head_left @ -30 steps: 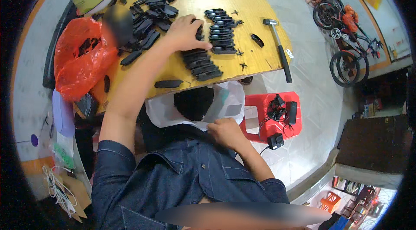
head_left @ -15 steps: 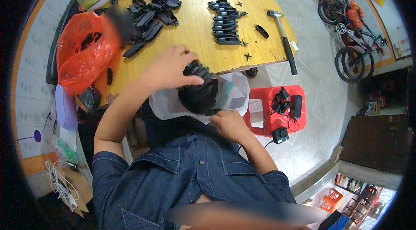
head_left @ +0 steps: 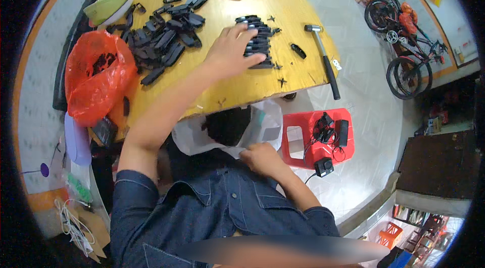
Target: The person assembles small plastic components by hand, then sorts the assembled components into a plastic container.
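Observation:
My left hand (head_left: 233, 52) reaches across the yellow table, fingers and thumb apart over the left ends of a row of black plastic pieces (head_left: 260, 43). The pieces lie side by side in a stack, partly hidden behind the hand; whether the fingertips touch them is unclear. At my lap, my right hand (head_left: 262, 158) is closed on the rim of a white plastic bag (head_left: 189, 139). The bag hangs just below the table edge and holds a dark heap of black pieces (head_left: 230, 125).
On the table are a large pile of black pieces (head_left: 169, 38), a red plastic bag (head_left: 98, 89), a hammer (head_left: 327, 63), one loose black piece (head_left: 298, 51) and small cross-shaped bits (head_left: 282, 83). A red stool (head_left: 318, 116) beside me carries cables and a small black box.
My left hand has let go of a bundle of black pieces at the white bag and moved up to the row on the table. My right hand stays on the bag's rim.

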Action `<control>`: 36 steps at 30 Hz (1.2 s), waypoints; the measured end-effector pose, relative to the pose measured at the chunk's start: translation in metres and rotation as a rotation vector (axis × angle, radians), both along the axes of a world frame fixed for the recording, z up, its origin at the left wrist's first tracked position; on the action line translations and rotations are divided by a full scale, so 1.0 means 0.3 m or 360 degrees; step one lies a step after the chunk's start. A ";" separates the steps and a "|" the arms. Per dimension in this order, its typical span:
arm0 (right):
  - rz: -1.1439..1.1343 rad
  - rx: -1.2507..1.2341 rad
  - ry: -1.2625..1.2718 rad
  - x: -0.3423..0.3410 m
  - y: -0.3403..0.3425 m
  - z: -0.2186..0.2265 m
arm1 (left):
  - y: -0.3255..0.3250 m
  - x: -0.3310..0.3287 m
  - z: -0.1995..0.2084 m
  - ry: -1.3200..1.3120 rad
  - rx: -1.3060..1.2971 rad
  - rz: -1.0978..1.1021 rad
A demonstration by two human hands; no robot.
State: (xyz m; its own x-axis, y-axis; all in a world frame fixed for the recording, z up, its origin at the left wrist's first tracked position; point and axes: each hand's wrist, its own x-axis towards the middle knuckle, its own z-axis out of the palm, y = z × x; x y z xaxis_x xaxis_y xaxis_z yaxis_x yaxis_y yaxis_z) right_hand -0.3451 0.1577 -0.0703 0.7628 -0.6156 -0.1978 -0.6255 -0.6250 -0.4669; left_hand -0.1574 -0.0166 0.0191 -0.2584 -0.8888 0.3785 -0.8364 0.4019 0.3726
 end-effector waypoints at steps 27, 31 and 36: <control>-0.0042 -0.0066 -0.0023 0.022 0.060 0.034 | 0.508 0.104 -0.036 -0.0392 0.0025 -0.0422; -0.0024 -0.0154 -0.0136 0.008 0.099 0.036 | 0.616 0.109 -0.110 -0.0091 -0.0069 -0.0531; -0.0012 -0.0178 -0.0071 0.001 0.145 0.065 | 0.762 0.138 -0.276 0.0028 0.0208 -0.0293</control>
